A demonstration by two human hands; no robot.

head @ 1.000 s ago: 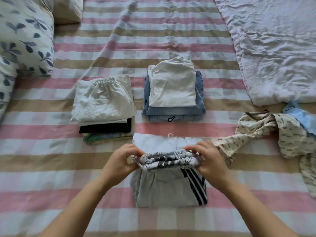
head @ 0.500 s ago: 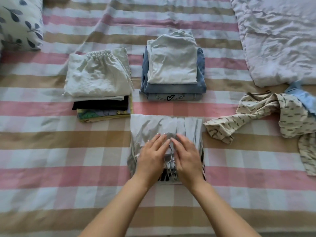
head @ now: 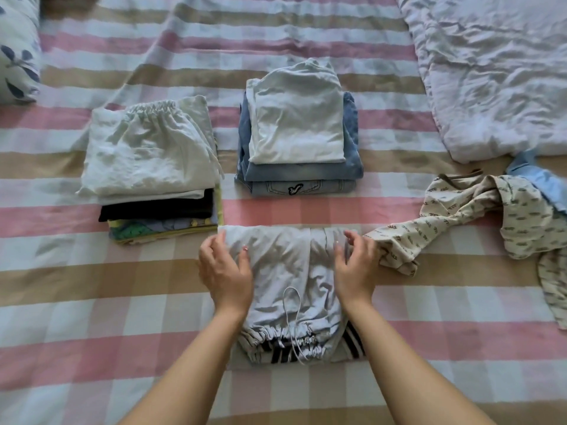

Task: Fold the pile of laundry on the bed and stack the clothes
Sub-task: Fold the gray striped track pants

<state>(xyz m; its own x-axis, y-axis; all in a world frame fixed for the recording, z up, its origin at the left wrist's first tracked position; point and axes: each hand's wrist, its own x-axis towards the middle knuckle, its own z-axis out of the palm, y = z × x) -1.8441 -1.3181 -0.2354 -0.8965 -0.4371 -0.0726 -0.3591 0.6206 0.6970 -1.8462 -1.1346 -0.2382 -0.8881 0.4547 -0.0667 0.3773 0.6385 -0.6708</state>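
Folded grey shorts with a drawstring waistband and black-and-white side stripes lie on the bed in front of me. My left hand holds their far left edge, thumb on top and fingers curled at the side. At the far right edge, my right hand grips them the same way. Behind them stand two folded stacks. The left stack is topped by a white gathered garment. The middle stack has a white top on denim.
An unfolded cream patterned garment and a light blue one lie to the right, touching my right hand's side of the shorts. A white duvet fills the far right, a leaf-print pillow the far left. The striped sheet covers the bed.
The waistband half was folded over towards me. My hands then pressed the middle of the shorts and have now moved apart to the far corners.
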